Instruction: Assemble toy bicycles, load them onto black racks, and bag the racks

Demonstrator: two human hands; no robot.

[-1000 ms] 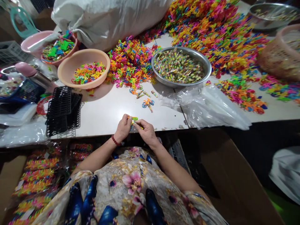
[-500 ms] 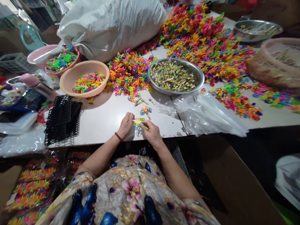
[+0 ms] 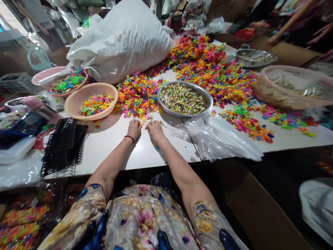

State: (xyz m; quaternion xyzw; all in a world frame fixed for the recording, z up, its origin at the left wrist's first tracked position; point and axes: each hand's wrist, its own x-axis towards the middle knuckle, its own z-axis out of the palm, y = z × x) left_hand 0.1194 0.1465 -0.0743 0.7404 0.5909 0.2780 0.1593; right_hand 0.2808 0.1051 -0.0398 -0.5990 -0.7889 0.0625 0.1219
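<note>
While the left hand (image 3: pixel 134 129) and the right hand (image 3: pixel 155 130) lie side by side, slightly apart, at the near edge of the colourful plastic pieces (image 3: pixel 142 93) on the white table (image 3: pixel 104 146), their grip cannot be told; a sideways sweep by the right could roll away the small tube (image 3: pixel 162 124) just beside it

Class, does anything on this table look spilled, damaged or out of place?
A few small pieces lie on the table just outside the peach bowl, as if spilled. Dark marks near the table's front edge may be wear.
</note>
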